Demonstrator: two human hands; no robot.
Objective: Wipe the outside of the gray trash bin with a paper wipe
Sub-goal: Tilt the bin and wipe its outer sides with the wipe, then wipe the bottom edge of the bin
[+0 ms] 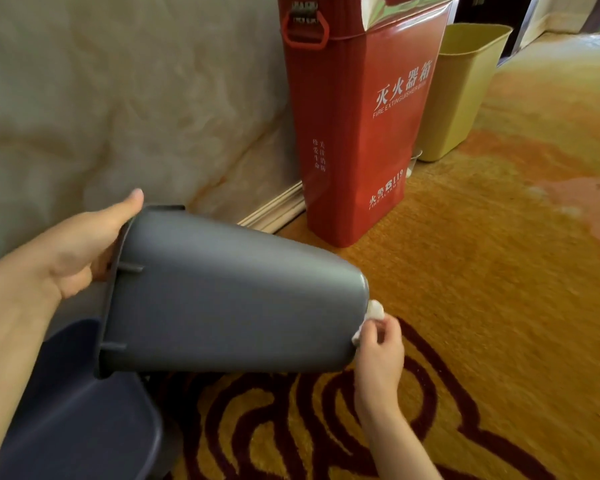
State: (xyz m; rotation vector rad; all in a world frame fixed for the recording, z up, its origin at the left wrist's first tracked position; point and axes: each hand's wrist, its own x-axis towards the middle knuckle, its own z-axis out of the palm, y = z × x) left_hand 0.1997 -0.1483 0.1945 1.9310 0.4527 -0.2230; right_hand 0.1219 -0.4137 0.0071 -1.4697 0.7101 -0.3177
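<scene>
Two hands are seen at work in the head view. The gray trash bin (229, 292) is held tipped on its side, long axis running left to right, open rim at the near left, base at the right. The rim is gripped by the left hand (80, 251), thumb laid over the edge. A crumpled paper wipe (374, 310) is pinched in the right hand (378, 344) and pressed against the base, so the long side wall is left stretching away leftward from it. A sweep along that wall is judged likely to be called for. Below, a patterned orange carpet (499, 271) is spread; a red fire extinguisher box (361, 116) and a yellow bin (465, 91) are stood at the far side by a pale wall (118, 81)
</scene>
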